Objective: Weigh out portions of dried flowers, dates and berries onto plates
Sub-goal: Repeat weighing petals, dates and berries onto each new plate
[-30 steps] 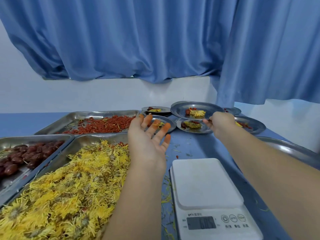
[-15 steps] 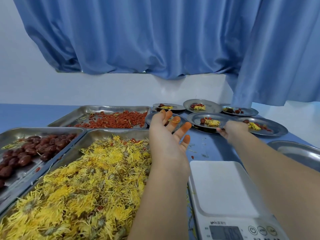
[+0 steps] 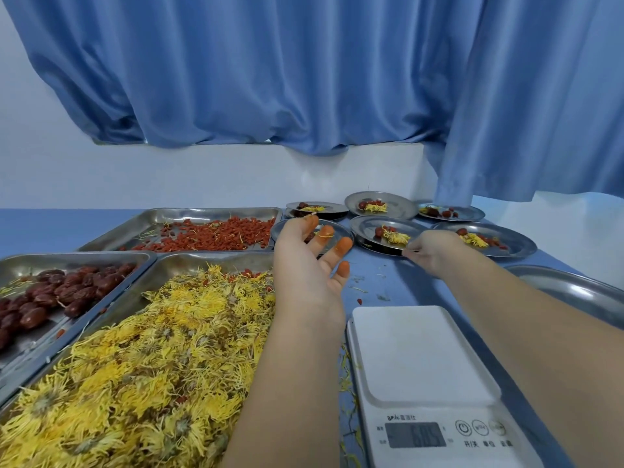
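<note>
Beyond the scale (image 3: 418, 352), right hand (image 3: 434, 253) pinching plate (image 3: 364, 228) rim, left hand (image 3: 304, 268) spread, empty.

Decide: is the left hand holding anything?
No, the left hand is open with its fingers spread and nothing in its palm.

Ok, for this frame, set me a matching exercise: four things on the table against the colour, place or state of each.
Things:
1. dried flowers
2. dates
3. scale
4. plate

States:
A. white, nothing on its platform
B. rim in the grip of the right hand
C. dark red, in the left tray
D. yellow, in the nearest tray

Pairs: 1-D, 2-C, 3-A, 4-B
</note>
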`<state>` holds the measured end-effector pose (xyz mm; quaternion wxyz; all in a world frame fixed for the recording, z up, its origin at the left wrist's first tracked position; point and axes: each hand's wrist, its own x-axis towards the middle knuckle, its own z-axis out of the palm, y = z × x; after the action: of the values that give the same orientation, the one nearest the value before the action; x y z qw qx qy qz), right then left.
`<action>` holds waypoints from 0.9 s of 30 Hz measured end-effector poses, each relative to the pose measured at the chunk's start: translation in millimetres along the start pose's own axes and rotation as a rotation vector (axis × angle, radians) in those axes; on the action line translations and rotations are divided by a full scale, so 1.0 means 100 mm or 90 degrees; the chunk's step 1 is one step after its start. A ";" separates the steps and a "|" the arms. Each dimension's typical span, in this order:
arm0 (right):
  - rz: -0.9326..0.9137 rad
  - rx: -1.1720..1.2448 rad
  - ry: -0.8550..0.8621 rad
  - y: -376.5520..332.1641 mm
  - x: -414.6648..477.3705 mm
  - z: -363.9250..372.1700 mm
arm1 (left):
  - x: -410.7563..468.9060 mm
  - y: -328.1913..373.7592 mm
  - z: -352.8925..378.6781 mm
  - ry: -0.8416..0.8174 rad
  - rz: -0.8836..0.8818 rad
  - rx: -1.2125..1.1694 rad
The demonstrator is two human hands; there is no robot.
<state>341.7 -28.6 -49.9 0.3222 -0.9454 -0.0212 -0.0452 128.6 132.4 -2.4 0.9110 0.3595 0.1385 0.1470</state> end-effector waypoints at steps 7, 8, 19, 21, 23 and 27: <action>0.147 0.608 -0.069 -0.12 -0.43 -0.19 | -0.03 -0.04 0.02 -0.099 -0.040 0.128; 0.168 0.706 -0.097 -0.14 -0.53 -0.27 | -0.04 -0.05 0.02 -0.116 -0.042 0.148; -0.280 0.011 0.136 0.65 -1.87 -0.96 | -0.04 -0.26 0.08 -0.276 -0.064 0.399; -0.280 -0.091 0.129 0.83 -1.96 -1.02 | -0.03 -0.29 0.09 -0.291 -0.065 0.427; -0.264 -0.171 0.098 0.98 -2.00 -1.05 | -0.03 -0.31 0.09 -0.304 -0.064 0.450; -0.216 -0.182 0.007 1.13 -2.03 -1.12 | -0.01 -0.34 0.08 -0.317 -0.065 0.478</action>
<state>139.7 -189.0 -50.6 0.1724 -0.9641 -0.1713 -0.1065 136.6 103.2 -20.4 0.7294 0.6820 -0.0234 -0.0492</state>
